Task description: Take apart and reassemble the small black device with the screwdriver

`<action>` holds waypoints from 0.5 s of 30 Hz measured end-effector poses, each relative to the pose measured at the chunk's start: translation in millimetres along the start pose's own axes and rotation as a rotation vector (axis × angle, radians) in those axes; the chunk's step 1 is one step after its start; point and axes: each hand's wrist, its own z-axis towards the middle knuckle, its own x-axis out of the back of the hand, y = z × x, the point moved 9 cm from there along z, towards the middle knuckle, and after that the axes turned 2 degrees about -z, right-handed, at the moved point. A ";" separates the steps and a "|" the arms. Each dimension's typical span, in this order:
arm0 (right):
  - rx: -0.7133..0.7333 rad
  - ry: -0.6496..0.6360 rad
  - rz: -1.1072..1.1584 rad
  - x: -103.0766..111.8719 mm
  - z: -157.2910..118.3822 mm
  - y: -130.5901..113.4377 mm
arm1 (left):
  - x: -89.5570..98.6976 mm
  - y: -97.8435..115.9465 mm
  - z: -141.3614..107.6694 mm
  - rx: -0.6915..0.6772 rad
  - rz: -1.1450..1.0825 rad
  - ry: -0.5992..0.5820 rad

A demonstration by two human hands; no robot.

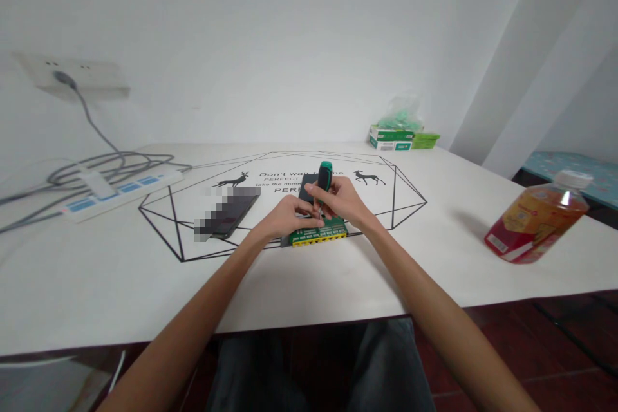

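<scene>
A screwdriver [325, 175] with a green and black handle stands nearly upright, its shaft pointing down at a green circuit board [333, 229]. My right hand [339, 198] is closed around the lower part of the handle. The board lies on the white table and has a row of yellow parts along its near edge. Over the board's left part, my left hand [291, 215] has its fingers bent together near the screwdriver's tip; what they pinch, if anything, is hidden. A dark flat object [307, 188] lies just behind the hands, partly covered.
On the white table [309, 290], a dark phone [234, 211] lies left of the hands. Farther left are a power strip [123, 193] and coiled grey cables [101, 164]. A drink bottle [535, 217] stands at the right. Green and white boxes [392, 139] sit at the back.
</scene>
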 end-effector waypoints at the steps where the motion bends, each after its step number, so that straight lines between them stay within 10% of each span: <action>1: 0.005 0.014 -0.013 1.2 -0.3 -0.9 | 0.0 0.6 0.0 0.004 0.001 0.006; 15: -0.010 0.136 -0.057 10.1 1.2 4.3 | -1.5 5.9 -2.4 -0.056 0.039 -0.076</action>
